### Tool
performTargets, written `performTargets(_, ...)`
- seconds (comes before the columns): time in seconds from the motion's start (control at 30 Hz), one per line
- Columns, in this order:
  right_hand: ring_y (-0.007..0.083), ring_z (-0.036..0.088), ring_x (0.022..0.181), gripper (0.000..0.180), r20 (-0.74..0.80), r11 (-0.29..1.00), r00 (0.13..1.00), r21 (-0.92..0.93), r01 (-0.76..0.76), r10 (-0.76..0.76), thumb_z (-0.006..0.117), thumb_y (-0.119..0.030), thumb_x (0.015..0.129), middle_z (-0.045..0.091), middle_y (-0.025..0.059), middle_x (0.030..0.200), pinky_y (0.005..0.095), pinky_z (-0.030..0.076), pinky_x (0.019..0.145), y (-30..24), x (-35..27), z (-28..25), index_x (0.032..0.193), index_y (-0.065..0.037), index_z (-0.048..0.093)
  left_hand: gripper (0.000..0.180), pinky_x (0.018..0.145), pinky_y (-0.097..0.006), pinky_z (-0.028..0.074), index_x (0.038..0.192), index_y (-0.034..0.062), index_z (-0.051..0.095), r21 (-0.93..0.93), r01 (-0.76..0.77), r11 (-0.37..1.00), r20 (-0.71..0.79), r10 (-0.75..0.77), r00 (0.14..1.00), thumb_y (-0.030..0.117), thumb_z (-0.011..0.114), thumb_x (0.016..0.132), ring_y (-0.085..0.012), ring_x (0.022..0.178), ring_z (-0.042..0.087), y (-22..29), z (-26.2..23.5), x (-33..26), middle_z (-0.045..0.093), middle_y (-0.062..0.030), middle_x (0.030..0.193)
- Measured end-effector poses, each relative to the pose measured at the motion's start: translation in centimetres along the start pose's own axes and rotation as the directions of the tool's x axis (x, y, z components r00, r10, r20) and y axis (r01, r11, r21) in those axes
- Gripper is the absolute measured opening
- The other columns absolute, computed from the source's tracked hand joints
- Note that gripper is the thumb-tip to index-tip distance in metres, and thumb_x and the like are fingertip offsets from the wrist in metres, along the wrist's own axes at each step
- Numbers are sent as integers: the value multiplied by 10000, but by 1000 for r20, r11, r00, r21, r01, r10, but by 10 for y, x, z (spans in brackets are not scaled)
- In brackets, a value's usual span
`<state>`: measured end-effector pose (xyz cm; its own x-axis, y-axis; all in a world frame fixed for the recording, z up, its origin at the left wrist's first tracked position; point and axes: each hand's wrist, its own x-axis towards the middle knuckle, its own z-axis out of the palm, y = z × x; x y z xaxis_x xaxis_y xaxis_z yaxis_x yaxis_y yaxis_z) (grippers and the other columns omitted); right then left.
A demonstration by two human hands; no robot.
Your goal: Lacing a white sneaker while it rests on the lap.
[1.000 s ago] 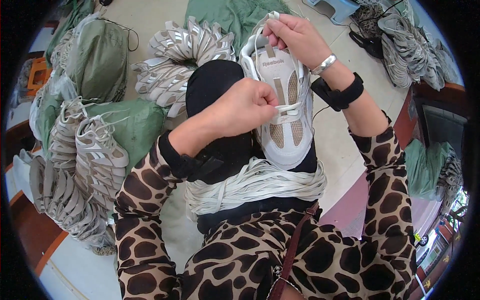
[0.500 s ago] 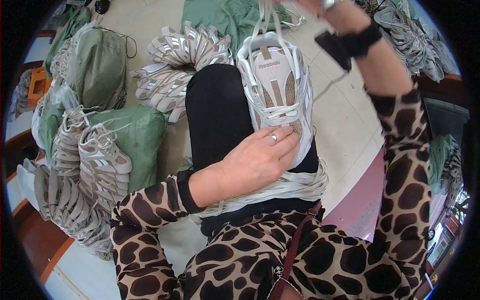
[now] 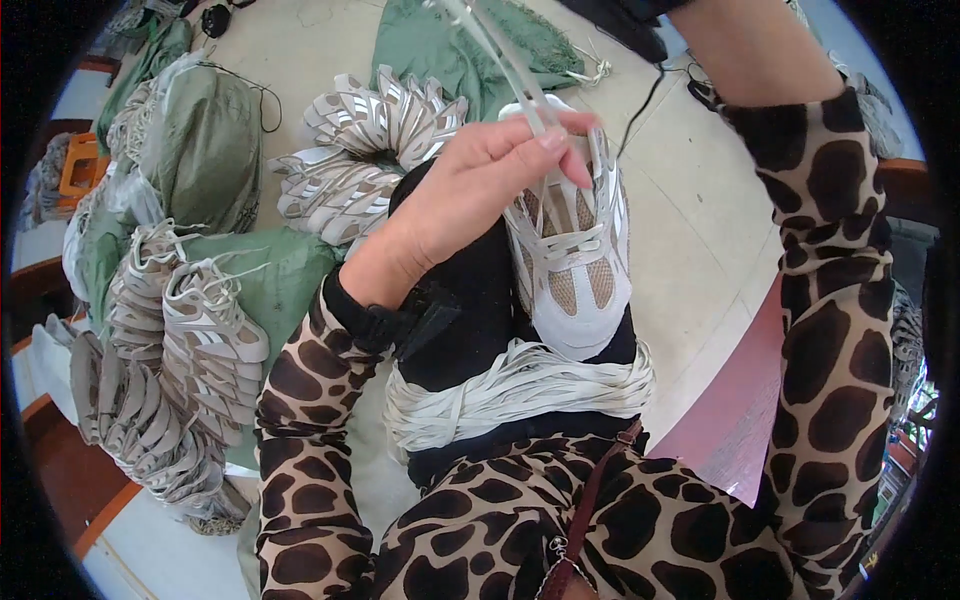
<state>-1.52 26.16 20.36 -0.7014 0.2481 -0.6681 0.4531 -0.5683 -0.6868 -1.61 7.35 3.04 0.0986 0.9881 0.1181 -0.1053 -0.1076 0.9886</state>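
A white and beige sneaker (image 3: 580, 315) rests on my lap, its toe toward me. Over its upper part, my left hand (image 3: 470, 185) pinches a white shoelace (image 3: 512, 70) between thumb and fingers. From there the lace runs taut up past the top of the picture. My right forearm (image 3: 765, 55) reaches up on the right, but the hand itself lies beyond the upper edge. The hand covers much of the tongue and collar. Across my thighs lies a thick bundle of white laces (image 3: 520, 395).
Fanned sneaker uppers (image 3: 375, 150) lie on the floor ahead. To the left are stacked sneakers (image 3: 210, 330), a filled green sack (image 3: 195, 145) and an orange crate (image 3: 82, 165). A green cloth (image 3: 410, 50) lies at the far side; a pink sheet (image 3: 720, 430) is on the right.
My left hand has moved from the sneaker's toe up to the laces and taken hold. My right hand has gone up out of the picture, and the laces are drawn upward.
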Motion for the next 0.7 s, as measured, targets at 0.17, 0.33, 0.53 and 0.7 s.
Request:
performTargets(0.17, 181, 543, 474, 263, 126, 100, 783, -967, 234, -609, 531, -86, 907, 577, 72, 594, 317, 508, 497, 65, -23, -26, 665, -5, 595, 401, 1102, -432, 286, 823, 74, 539, -487, -173, 856, 85, 244, 966, 291, 281, 1041, -359, 1296, 419, 2, -34, 6, 596, -144, 1128)
performTargets(0.33, 93, 652, 579, 196, 330, 688, 940, -664, 293, -81, 555, -56, 919, 713, 83, 892, 217, 550, 529, 169, -54, -77, 1056, 14, 677, 398, 1130, -434, 246, 904, 69, 556, -513, -238, 825, -11, 271, 963, 289, 257, 1047, -366, 1353, 332, 17, -46, 3, 566, -148, 1170)
performTargets(0.53, 92, 635, 621, 210, 192, 797, 941, -500, 339, -280, 569, -113, 916, 685, 47, 894, 223, 524, 548, 238, -40, -69, 1046, 5, 685, 350, 855, -321, 457, 1046, -60, 605, -371, -290, 882, -115, 266, 957, 238, 427, 1006, -207, 894, 600, 45, -2, 18, 628, -114, 963)
performTargets(0.7, 93, 594, 699, 220, 383, 329, 659, -639, 695, -648, 592, -175, 913, 645, -7, 842, 277, 494, 633, 253, -30, -74, 1001, -8, 705, 357, 809, -282, 456, 906, -15, 617, 175, -179, 968, -218, 215, 952, 244, 396, 1012, -155, 825, 586, 68, 5, 13, 619, -73, 864)
